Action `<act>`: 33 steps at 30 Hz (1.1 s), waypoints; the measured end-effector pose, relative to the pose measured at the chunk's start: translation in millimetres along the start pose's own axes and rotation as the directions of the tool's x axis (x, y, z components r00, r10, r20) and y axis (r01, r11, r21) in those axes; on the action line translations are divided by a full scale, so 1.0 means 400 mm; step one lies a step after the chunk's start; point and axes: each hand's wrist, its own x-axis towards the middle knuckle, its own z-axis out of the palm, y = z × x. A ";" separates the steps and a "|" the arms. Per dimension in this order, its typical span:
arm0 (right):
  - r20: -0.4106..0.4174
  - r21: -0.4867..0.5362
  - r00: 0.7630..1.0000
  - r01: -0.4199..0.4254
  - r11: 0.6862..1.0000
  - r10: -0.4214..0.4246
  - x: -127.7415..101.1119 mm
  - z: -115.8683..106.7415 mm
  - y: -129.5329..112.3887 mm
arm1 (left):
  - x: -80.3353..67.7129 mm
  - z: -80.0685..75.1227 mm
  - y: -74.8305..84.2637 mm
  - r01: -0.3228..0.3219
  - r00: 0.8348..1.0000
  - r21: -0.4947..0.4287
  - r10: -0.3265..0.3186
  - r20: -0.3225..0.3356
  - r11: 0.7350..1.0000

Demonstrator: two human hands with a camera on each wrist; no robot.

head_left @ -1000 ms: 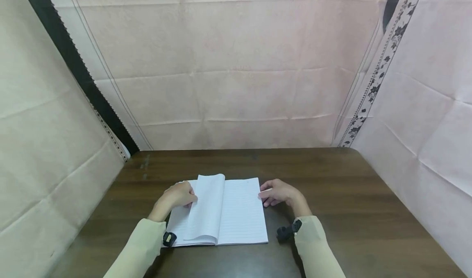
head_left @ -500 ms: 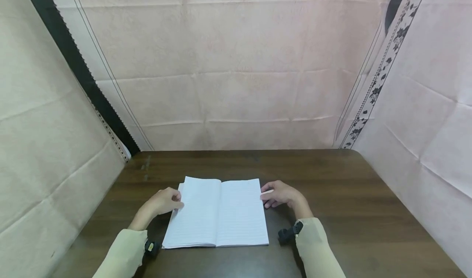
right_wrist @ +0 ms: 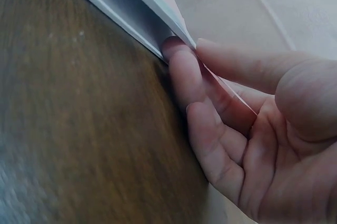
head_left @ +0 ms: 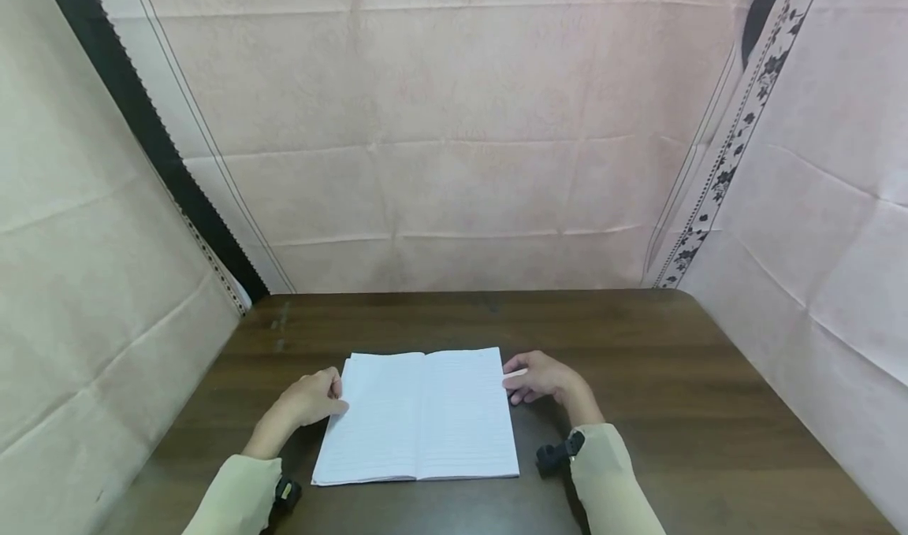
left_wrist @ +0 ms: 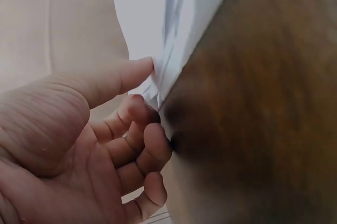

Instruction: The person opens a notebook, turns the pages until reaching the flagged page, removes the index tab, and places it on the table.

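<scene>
An open notebook [head_left: 461, 417] with ruled white pages lies on the brown table, spread to both sides of its middle fold. At its left edge my left hand [head_left: 312, 397] pinches the page edges; in the left wrist view the thumb [left_wrist: 138, 74] lies on top and curled fingers sit beneath. My right hand [head_left: 542, 377] holds the right edge. Seen from the right wrist, its thumb [right_wrist: 237, 63] presses on the upper pages while fingertips reach under them, and a gap shows between these pages [right_wrist: 152, 2] and the lower part of the notebook.
The brown wooden table [head_left: 674, 409] extends around the notebook. Pale cloth hangs behind it [head_left: 454, 157] and along both sides, with a dark strip [head_left: 163, 157] at left and a floral border [head_left: 723, 165] at right. Dark wrist cameras [head_left: 560, 455] sit at the sleeve cuffs.
A turned page has come down onto the left side and now lies flatter. My left hand moved left with it to the notebook's left edge. The right hand stays at the right edge.
</scene>
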 end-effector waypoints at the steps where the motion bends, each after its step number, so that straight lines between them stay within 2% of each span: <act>1: -0.002 -0.001 1.000 0.000 1.000 0.000 0.000 0.000 0.001 | 0.001 0.000 0.004 -0.009 1.000 0.003 0.009 -0.001 1.000; 9: 0.001 -0.002 1.000 0.008 1.000 -0.008 0.000 0.000 0.003 | 0.010 0.007 0.043 -0.072 0.997 0.028 0.072 0.003 0.997; 15: 0.006 0.003 1.000 0.011 1.000 -0.011 -0.001 0.003 0.004 | 0.025 0.009 0.107 -0.120 0.993 0.011 0.120 -0.016 0.993; 18: 0.008 0.009 1.000 0.007 1.000 -0.007 -0.002 0.005 0.003 | 0.036 0.016 0.146 -0.173 0.985 0.008 0.173 0.010 0.985; 25: -0.002 0.002 1.000 0.011 1.000 -0.011 -0.006 0.006 0.001 | 0.067 0.055 0.226 -0.294 0.955 0.038 0.292 0.059 0.955; 33: -0.013 -0.004 1.000 0.021 1.000 -0.021 -0.004 0.007 0.004 | 0.087 0.090 0.306 -0.333 0.939 0.058 0.326 0.108 0.941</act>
